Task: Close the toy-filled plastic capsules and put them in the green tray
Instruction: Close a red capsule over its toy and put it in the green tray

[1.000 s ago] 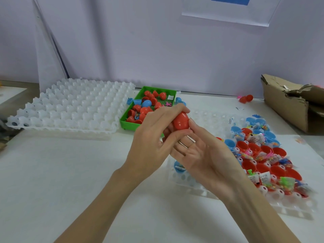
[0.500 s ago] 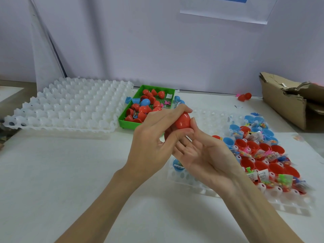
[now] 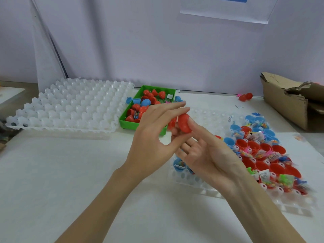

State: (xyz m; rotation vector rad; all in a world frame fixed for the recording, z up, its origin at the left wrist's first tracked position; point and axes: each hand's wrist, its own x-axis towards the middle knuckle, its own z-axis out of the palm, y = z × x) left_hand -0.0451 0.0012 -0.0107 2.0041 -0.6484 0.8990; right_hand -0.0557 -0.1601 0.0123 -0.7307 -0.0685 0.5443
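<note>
Closing step about done: red capsule [image 3: 184,123] pinched in right hand [image 3: 206,155] fingertips, just in front of green tray [image 3: 128,124], left hand [image 3: 152,137] fingers straight over it, gripping nothing; next probably drop into tray without knocking neighbours.

I see both hands mid-frame over the bench [image 3: 70,172]. Right hand [image 3: 206,155] pinches a red capsule [image 3: 184,123] w/ thumb and fingertips; left hand [image 3: 154,134] has straight fingers resting on its top. Green tray [image 3: 126,122] just behind, holding red & blue capsules.
</note>
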